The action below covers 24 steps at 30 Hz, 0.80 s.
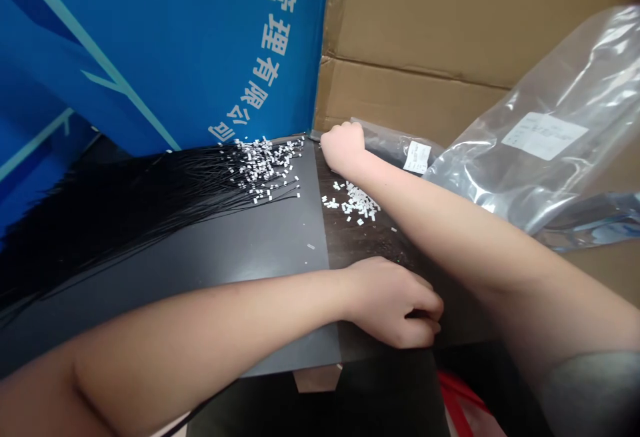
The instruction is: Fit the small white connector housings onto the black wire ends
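Note:
My left hand (397, 300) is over the dark wood-look surface near the front edge, thumb and fingers closed in a pinch; anything between the fingertips is too hidden to name. At the back, by the cardboard, my right hand (343, 148) is closed in a fist, with its palm side out of sight. Below it lies a loose pile of small white connector housings (361, 202), partly covered by my right forearm. To the left, a thick bundle of black wires (125, 203) ends in many white connectors (263, 163).
A blue panel with white characters (270, 37) and a cardboard sheet (415, 23) stand behind the table. A clear plastic bag (500, 150) with a white label fills the right side. A flat labelled bag (387, 140) lies behind my right wrist. Tiny scraps (311, 247) dot the grey surface.

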Each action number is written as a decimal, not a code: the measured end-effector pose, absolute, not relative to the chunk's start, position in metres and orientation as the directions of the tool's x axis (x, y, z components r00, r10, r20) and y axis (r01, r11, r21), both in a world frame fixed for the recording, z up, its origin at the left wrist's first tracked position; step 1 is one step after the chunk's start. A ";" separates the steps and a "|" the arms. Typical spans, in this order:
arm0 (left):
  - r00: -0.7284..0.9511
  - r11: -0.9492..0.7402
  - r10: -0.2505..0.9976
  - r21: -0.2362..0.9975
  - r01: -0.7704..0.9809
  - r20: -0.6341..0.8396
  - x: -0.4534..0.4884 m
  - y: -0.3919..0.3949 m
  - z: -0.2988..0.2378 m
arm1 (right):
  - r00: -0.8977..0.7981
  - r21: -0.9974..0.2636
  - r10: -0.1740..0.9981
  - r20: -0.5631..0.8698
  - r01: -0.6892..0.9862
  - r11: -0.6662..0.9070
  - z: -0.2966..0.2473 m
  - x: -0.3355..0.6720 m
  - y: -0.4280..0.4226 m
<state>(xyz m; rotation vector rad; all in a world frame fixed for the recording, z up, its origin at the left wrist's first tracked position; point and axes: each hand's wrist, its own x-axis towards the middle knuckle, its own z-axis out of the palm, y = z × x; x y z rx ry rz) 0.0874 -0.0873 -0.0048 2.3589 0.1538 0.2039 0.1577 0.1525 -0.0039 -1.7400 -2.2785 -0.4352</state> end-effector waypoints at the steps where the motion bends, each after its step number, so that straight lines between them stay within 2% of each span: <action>1: 0.981 -0.709 0.171 0.703 0.057 0.092 0.088 -0.087 -0.004 | -0.256 0.048 0.884 0.391 0.965 0.259 -0.007 0.159 0.155; 4: 0.983 -0.689 0.168 0.722 0.068 0.067 0.089 -0.086 -0.003 | -0.210 -0.046 0.892 0.400 0.968 0.248 -0.011 0.165 0.154; 7: 0.984 -0.674 0.168 0.736 0.066 0.066 0.089 -0.085 -0.002 | -0.198 -0.059 0.900 0.389 0.969 0.239 -0.010 0.171 0.150; 10: 0.984 -0.660 0.166 0.749 0.059 0.069 0.088 -0.084 -0.001 | -0.212 -0.096 0.855 0.473 0.953 0.289 -0.009 0.175 0.144; 15: 0.981 -0.640 0.184 0.764 0.075 0.058 0.088 -0.084 -0.002 | -0.118 -0.298 0.800 0.588 0.888 0.350 0.003 0.181 0.138; 17: 0.980 -0.634 0.189 0.770 0.079 0.056 0.088 -0.084 -0.002 | -0.063 -0.406 0.783 0.619 0.828 0.387 0.017 0.186 0.134; 20: 0.979 -0.621 0.198 0.779 0.086 0.050 0.088 -0.083 -0.003 | 0.023 -0.509 0.698 0.716 0.701 0.499 0.047 0.193 0.121; 24: 0.978 -0.604 0.200 0.794 0.077 0.057 0.088 -0.082 -0.004 | 0.181 -0.530 0.504 0.844 0.422 0.736 0.100 0.205 0.087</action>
